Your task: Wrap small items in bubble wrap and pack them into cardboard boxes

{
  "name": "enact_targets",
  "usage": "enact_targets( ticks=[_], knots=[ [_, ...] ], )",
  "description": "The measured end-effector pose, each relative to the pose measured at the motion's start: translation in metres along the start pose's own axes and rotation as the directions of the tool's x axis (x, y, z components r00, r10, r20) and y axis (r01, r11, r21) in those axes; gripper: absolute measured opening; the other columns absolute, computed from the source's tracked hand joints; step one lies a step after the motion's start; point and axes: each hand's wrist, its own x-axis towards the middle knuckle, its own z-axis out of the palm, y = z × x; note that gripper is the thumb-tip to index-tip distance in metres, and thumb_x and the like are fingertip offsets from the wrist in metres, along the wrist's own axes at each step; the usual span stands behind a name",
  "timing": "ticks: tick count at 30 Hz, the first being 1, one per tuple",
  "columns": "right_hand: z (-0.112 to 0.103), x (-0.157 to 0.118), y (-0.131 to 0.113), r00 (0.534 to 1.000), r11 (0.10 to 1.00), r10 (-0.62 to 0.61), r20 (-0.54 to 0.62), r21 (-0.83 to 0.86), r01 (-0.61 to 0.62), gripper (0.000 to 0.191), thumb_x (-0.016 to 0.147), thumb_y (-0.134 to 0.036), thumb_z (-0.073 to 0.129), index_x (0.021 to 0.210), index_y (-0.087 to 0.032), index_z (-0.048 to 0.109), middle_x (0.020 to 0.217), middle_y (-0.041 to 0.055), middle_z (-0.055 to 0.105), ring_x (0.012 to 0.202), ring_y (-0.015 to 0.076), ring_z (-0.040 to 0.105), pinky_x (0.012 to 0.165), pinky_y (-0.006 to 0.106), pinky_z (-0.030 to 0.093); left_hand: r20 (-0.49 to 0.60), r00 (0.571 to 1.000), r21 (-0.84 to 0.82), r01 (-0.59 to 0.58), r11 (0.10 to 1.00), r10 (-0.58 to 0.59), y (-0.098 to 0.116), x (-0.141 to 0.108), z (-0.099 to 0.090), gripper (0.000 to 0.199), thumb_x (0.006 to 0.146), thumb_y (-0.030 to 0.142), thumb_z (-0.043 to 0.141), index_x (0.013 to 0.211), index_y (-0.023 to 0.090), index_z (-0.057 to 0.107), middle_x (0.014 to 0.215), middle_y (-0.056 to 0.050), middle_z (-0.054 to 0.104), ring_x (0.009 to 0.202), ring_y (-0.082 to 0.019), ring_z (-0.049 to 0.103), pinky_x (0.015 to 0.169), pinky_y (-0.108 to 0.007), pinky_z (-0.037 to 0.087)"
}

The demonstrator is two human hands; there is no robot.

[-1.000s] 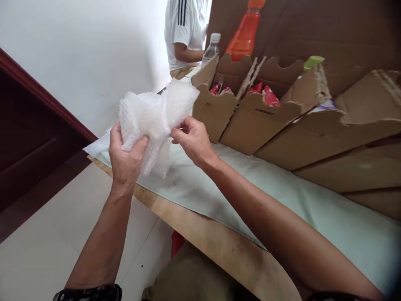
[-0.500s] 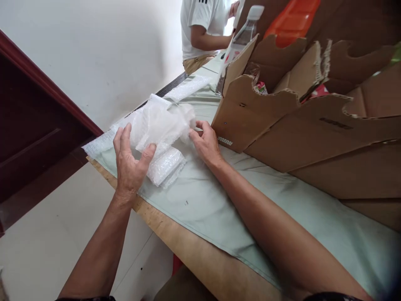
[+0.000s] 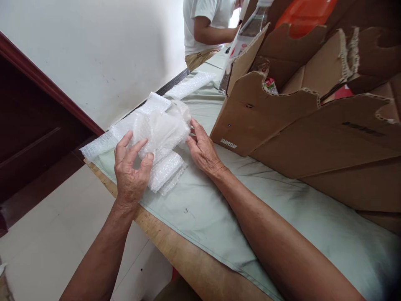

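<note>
A loose heap of translucent white bubble wrap (image 3: 166, 127) lies on the green cloth near the wall side of the table. At its left edge is my left hand (image 3: 130, 171), fingers spread and curved over the plastic, with nothing gripped. My right hand (image 3: 203, 150) touches the heap's right side, its fingers apart and partly behind the plastic. A folded roll of bubble wrap (image 3: 167, 173) rests in front of the heap, between my hands. More flat bubble wrap (image 3: 97, 146) reaches to the table's left corner.
A cut cardboard box (image 3: 275, 125) with compartments stands close on the right, holding an orange item (image 3: 305, 16). A clear plastic bottle (image 3: 247, 35) is beside it. Beyond, a person in a white shirt (image 3: 203, 33) is at the table's far end. A white wall (image 3: 94, 58) borders the left.
My left hand's fingers have bent inward over the heap. My right hand's fingers have spread at its right side, and the heap is bunched slightly differently. The view has shifted a little.
</note>
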Motion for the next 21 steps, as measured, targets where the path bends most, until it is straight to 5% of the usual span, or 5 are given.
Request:
enact_targets(
  ticks=[8, 12, 16, 19, 21],
  knots=[
    [-0.002, -0.012, -0.009, 0.971, 0.993, 0.098, -0.219, -0.035, -0.109, 0.047, 0.091, -0.038, 0.054, 0.135, -0.023, 0.054, 0.130, 0.0119, 0.068, 0.103, 0.0268, 0.069, 0.102, 0.052, 0.056, -0.118, 0.993, -0.057, -0.024, 0.998, 0.017, -0.003, -0.005, -0.005, 0.059, 0.094, 0.045, 0.061, 0.151, 0.033, 0.051, 0.165, -0.006, 0.042, 0.156, -0.031, 0.039, 0.128, -0.054, 0.036],
    [-0.003, -0.009, -0.010, 0.997, 0.997, 0.064, -0.050, -0.044, -0.066, 0.059, 0.088, -0.039, 0.058, 0.144, -0.021, 0.050, 0.142, 0.0140, 0.064, 0.115, 0.0291, 0.069, 0.109, 0.052, 0.052, -0.053, 0.998, -0.054, 0.041, 0.998, -0.044, -0.004, -0.004, -0.001, 0.067, 0.088, 0.043, 0.067, 0.150, 0.027, 0.051, 0.159, -0.010, 0.051, 0.150, -0.033, 0.047, 0.125, -0.053, 0.039],
    [-0.003, 0.000, -0.005, 0.993, 0.989, -0.008, 0.115, -0.144, 0.025, 0.069, 0.088, -0.038, 0.058, 0.153, -0.019, 0.045, 0.161, 0.0150, 0.051, 0.147, 0.0358, 0.049, 0.121, 0.060, 0.039, -0.007, 0.994, -0.062, 0.111, 0.992, -0.111, -0.005, -0.003, 0.002, 0.070, 0.087, 0.042, 0.070, 0.151, 0.022, 0.050, 0.150, -0.012, 0.059, 0.143, -0.032, 0.055, 0.123, -0.051, 0.042],
    [-0.003, 0.001, -0.002, 0.998, 0.985, -0.020, 0.057, -0.169, 0.030, 0.066, 0.087, -0.033, 0.058, 0.151, -0.020, 0.048, 0.154, 0.0139, 0.058, 0.139, 0.0339, 0.056, 0.116, 0.056, 0.044, -0.028, 0.996, -0.092, 0.081, 0.992, -0.084, -0.007, -0.004, 0.001, 0.068, 0.088, 0.041, 0.069, 0.151, 0.021, 0.050, 0.151, -0.013, 0.058, 0.144, -0.031, 0.054, 0.124, -0.050, 0.040],
    [-0.002, -0.002, -0.004, 0.999, 0.986, -0.008, -0.040, -0.167, 0.001, 0.060, 0.087, -0.034, 0.059, 0.145, -0.022, 0.052, 0.133, 0.0113, 0.070, 0.117, 0.0292, 0.067, 0.105, 0.050, 0.052, -0.046, 0.997, -0.100, 0.064, 0.993, -0.069, -0.009, -0.005, -0.001, 0.068, 0.090, 0.041, 0.067, 0.153, 0.023, 0.048, 0.153, -0.012, 0.056, 0.145, -0.031, 0.053, 0.124, -0.051, 0.040]
  ],
)
